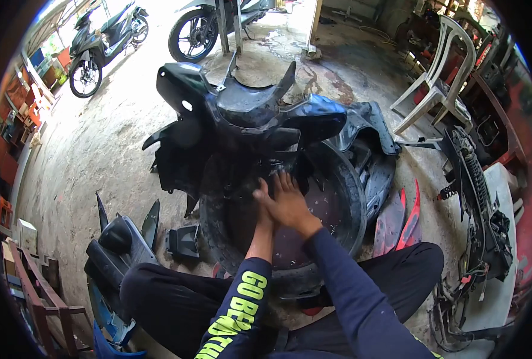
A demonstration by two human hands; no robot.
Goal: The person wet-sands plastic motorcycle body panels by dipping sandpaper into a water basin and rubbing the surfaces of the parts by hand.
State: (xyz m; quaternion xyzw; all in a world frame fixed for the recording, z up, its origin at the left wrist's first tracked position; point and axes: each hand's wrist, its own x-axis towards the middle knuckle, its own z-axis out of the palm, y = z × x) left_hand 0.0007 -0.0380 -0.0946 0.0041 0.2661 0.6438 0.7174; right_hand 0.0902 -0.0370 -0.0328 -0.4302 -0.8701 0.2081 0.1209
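Observation:
My two hands meet over a large black round tub (361,206) of murky water, just in front of black motorcycle body panels (242,113). The fingers of my right hand (291,206) are stretched out toward the wet panel, and this hand lies across my left. Of my left hand (266,216), the wrist and lower part show; most of its fingers are hidden, so what they do is unclear. No tool shows in either hand. The panels rest over the far side of the tub, the nearest surface shiny with water.
More dark fairing parts (122,242) lie left, with a small black piece (182,241) beside the tub. Red panels (406,221) lie right. A motorcycle frame with wiring (475,203), a plastic chair (442,78) and parked scooters (101,51) stand around.

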